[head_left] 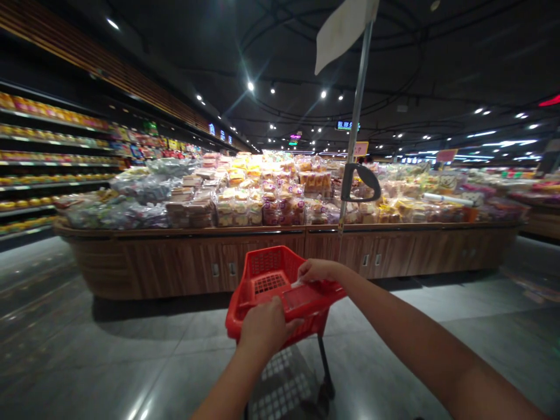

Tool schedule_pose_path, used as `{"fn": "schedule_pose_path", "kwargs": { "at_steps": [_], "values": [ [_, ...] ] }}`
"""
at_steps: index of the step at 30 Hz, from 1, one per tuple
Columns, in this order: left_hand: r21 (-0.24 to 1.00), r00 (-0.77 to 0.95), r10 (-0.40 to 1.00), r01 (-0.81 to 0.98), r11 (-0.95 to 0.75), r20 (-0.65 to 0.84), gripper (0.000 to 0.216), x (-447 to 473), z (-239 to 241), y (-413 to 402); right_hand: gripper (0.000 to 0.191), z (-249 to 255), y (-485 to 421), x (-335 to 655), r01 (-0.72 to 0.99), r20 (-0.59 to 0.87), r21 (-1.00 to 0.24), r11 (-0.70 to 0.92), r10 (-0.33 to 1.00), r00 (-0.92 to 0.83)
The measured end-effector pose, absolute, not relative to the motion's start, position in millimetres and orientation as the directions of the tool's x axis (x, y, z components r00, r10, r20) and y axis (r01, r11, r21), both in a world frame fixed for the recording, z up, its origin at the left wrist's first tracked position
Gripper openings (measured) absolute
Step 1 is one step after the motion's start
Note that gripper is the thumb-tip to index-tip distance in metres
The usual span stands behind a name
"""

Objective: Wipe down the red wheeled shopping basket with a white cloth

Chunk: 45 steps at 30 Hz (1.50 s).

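Grey, smooth floor (184, 379) spreads beneath the person, mirroring the lights in pale streaks. On it, directly ahead, stands a red shopping cart (235, 309) of glossy moulded plastic, its tapering basket pierced like a grid, a slim dark leg (324, 356) running down to a wheel. The left hand (265, 321) wraps over the handle's left part, thumb reaching along beneath it. The right hand (319, 270) rests farther along with fingers curled in, a small pale thing under their tips; whether they pinch that or the plastic, one cannot tell. Beyond the cart runs a long wood-grained counter (161, 262), round-cornered, heaped with shiny, crinkled clear packs (284, 204). Before it a thin metal pole (360, 87) slants upward, bearing a grey D-shaped loop (378, 188) and a curling white sheet (343, 35). Leftward, tiered shelves (44, 140) hold rows of yellow-toned goods; overhead, a black ceiling (210, 35) carries scattered spotlights.
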State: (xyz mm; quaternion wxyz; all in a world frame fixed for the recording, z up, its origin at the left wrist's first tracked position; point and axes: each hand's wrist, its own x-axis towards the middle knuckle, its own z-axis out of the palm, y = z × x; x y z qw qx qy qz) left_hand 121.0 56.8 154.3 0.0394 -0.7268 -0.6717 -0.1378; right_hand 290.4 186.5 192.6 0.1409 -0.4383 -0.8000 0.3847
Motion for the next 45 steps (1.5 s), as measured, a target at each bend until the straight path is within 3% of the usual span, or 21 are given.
{"fn": "schedule_pose_path", "kwargs": {
  "at_steps": [10,17,23,35,42,45],
  "values": [
    [0.142,0.069,0.968,0.984,-0.106,0.243,0.056,115,155,55,0.006,202,187,279,0.602,-0.1,-0.633,0.487,0.72,-0.687],
    [0.135,0.091,0.961,0.982,-0.13,0.261,0.059,118,154,60,0.011,199,168,246,0.517,0.062,-0.612,0.599,0.688,-0.723],
    [0.107,0.092,0.962,0.987,-0.123,0.258,0.056,113,158,61,0.008,209,174,292,0.613,0.021,-0.511,0.602,0.722,-0.692],
    [0.07,0.13,0.957,0.986,-0.153,0.26,0.053,104,160,67,0.016,201,148,342,0.809,0.092,-0.252,0.531,0.845,-0.527],
    [0.036,0.119,0.968,0.991,-0.13,0.22,0.055,103,163,68,0.019,197,98,353,0.852,0.309,-0.047,0.521,0.819,-0.484],
    [0.025,0.131,0.967,0.99,-0.139,0.217,0.055,102,162,68,0.02,197,85,372,0.92,0.454,-0.082,0.383,0.836,-0.308]
  ]
}}
